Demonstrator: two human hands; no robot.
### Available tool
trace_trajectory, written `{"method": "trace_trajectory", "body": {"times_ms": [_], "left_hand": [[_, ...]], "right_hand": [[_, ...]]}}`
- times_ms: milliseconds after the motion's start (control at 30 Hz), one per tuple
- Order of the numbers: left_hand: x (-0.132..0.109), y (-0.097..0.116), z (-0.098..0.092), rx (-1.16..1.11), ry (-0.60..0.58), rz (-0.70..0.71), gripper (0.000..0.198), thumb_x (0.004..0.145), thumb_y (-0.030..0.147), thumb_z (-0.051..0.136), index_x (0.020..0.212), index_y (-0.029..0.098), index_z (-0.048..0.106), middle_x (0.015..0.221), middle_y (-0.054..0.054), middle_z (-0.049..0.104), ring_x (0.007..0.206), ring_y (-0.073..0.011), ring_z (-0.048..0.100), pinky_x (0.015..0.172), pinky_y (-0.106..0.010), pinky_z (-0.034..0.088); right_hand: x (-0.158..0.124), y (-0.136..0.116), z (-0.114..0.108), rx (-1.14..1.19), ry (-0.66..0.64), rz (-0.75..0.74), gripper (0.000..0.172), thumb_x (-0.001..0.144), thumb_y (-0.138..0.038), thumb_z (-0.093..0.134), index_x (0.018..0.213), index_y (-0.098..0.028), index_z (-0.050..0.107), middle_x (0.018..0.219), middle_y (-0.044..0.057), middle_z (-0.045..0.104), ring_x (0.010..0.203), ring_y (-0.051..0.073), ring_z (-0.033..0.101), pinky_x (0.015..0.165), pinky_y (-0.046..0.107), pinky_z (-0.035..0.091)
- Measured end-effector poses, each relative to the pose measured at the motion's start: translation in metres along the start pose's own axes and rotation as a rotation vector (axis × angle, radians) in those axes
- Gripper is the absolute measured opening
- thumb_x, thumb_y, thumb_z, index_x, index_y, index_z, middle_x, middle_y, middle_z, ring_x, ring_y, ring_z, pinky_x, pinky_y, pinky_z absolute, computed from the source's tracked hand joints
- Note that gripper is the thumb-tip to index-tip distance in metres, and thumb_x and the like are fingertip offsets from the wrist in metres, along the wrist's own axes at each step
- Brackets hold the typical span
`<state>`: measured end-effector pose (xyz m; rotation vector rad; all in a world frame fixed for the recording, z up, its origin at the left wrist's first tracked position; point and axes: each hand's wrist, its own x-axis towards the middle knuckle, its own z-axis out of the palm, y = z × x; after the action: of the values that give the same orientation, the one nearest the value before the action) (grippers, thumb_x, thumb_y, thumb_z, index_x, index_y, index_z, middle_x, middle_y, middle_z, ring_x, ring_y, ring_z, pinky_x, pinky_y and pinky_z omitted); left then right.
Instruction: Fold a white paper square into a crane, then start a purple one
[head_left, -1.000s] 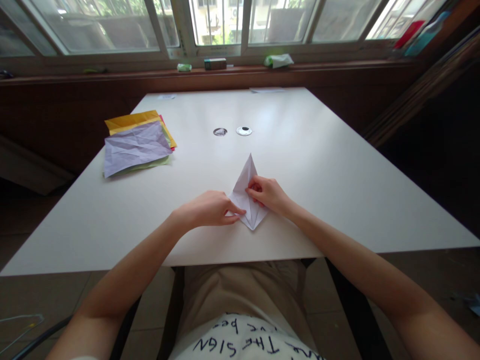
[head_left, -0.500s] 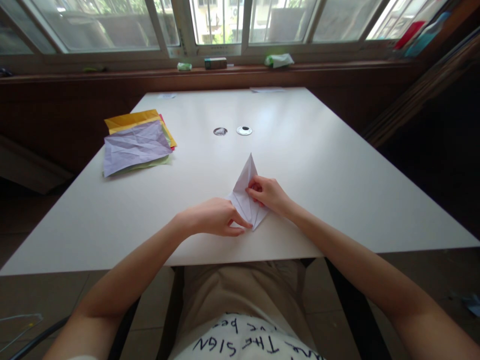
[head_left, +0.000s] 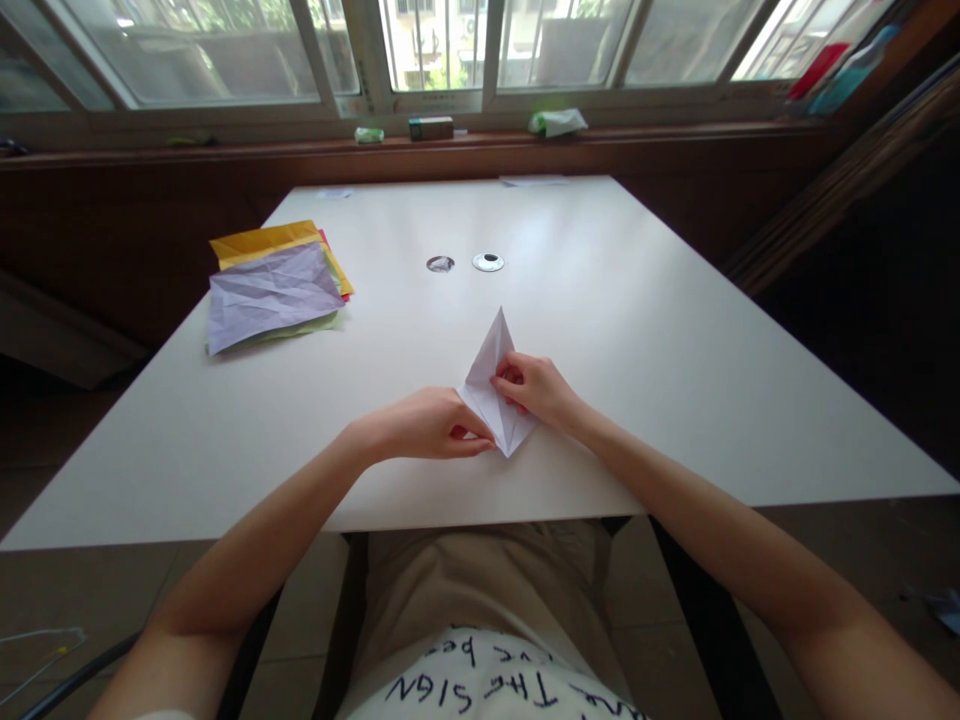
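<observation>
A folded sheet of white paper, pointed at its far and near ends, lies on the white table in front of me. My left hand pinches the paper's lower left edge between thumb and forefinger, close to the near point. On the right side, my right hand has its fingers curled and pressed onto the middle of the paper. The curled fingers hide part of the folds there.
A stack of coloured sheets with a creased lilac sheet on top lies at the table's left. Two round cable holes sit mid-table, one with a silver grommet. Small items, including a box, stand on the windowsill.
My left hand has shifted slightly up and left, and its thumb and forefinger have closed together at the paper's lower edge. My right hand has hardly moved.
</observation>
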<state>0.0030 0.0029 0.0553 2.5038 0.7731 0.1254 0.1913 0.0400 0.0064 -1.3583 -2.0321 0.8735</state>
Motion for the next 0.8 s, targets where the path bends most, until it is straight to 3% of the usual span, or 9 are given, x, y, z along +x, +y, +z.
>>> {"method": "trace_trajectory", "body": {"times_ms": [100, 167, 233, 333, 467, 667, 800], "left_hand": [[0.002, -0.002, 0.0, 0.071, 0.076, -0.057, 0.029, 0.083, 0.033, 0.045, 0.072, 0.019, 0.068, 0.051, 0.002, 0.053, 0.047, -0.007, 0.04, 0.051, -0.021, 0.029], [0.004, -0.007, 0.003, 0.147, 0.222, -0.168, 0.029, 0.084, 0.033, 0.044, 0.07, 0.018, 0.064, 0.057, 0.001, 0.055, 0.052, -0.0084, 0.044, 0.052, -0.021, 0.029], [0.006, -0.017, 0.008, 0.22, 0.38, -0.297, 0.021, 0.082, 0.033, 0.047, 0.078, 0.018, 0.061, 0.068, 0.0, 0.058, 0.059, -0.0102, 0.048, 0.054, -0.022, 0.031], [0.011, -0.035, 0.017, 0.192, 0.496, -0.371, 0.022, 0.077, 0.032, 0.055, 0.095, 0.019, 0.057, 0.084, -0.002, 0.06, 0.073, -0.0133, 0.053, 0.061, -0.023, 0.038], [0.021, -0.051, 0.028, 0.012, 0.53, -0.368, 0.018, 0.075, 0.03, 0.058, 0.089, 0.018, 0.061, 0.086, -0.002, 0.059, 0.074, -0.0124, 0.054, 0.068, -0.024, 0.042], [0.03, -0.056, 0.03, -0.206, 0.616, -0.363, 0.013, 0.07, 0.028, 0.062, 0.069, 0.015, 0.062, 0.068, 0.0, 0.059, 0.062, -0.0095, 0.05, 0.059, -0.021, 0.04], [0.029, -0.055, 0.028, -0.228, 0.607, -0.375, 0.014, 0.069, 0.028, 0.062, 0.067, 0.015, 0.063, 0.066, 0.0, 0.059, 0.06, -0.009, 0.049, 0.057, -0.02, 0.039]], "right_hand": [[0.0, 0.0, 0.0, -0.023, 0.006, -0.008, 0.007, 0.072, -0.024, 0.05, 0.067, -0.018, 0.051, 0.049, -0.005, 0.054, 0.037, 0.007, 0.046, 0.044, 0.02, 0.036], [0.001, 0.0, 0.0, -0.026, 0.0, -0.01, 0.007, 0.072, -0.023, 0.051, 0.067, -0.018, 0.051, 0.049, -0.005, 0.055, 0.037, 0.007, 0.046, 0.044, 0.019, 0.036], [0.001, -0.001, 0.0, -0.019, -0.007, -0.008, 0.007, 0.072, -0.023, 0.051, 0.067, -0.018, 0.051, 0.05, -0.005, 0.055, 0.037, 0.007, 0.046, 0.044, 0.02, 0.036], [0.0, -0.001, 0.0, -0.018, -0.009, -0.003, 0.007, 0.072, -0.022, 0.051, 0.067, -0.018, 0.05, 0.05, -0.004, 0.055, 0.037, 0.007, 0.045, 0.044, 0.02, 0.036], [0.001, -0.001, 0.0, -0.064, 0.014, -0.021, 0.005, 0.07, -0.021, 0.052, 0.066, -0.018, 0.051, 0.051, -0.004, 0.055, 0.04, 0.008, 0.047, 0.046, 0.02, 0.035], [0.001, -0.003, 0.001, -0.123, 0.068, -0.035, 0.005, 0.065, -0.019, 0.055, 0.065, -0.018, 0.05, 0.056, -0.002, 0.057, 0.05, 0.01, 0.05, 0.049, 0.02, 0.035], [-0.002, -0.006, -0.003, 0.024, 0.048, 0.009, 0.01, 0.067, -0.021, 0.054, 0.07, -0.019, 0.045, 0.052, -0.005, 0.054, 0.041, 0.008, 0.047, 0.045, 0.021, 0.036]]}}
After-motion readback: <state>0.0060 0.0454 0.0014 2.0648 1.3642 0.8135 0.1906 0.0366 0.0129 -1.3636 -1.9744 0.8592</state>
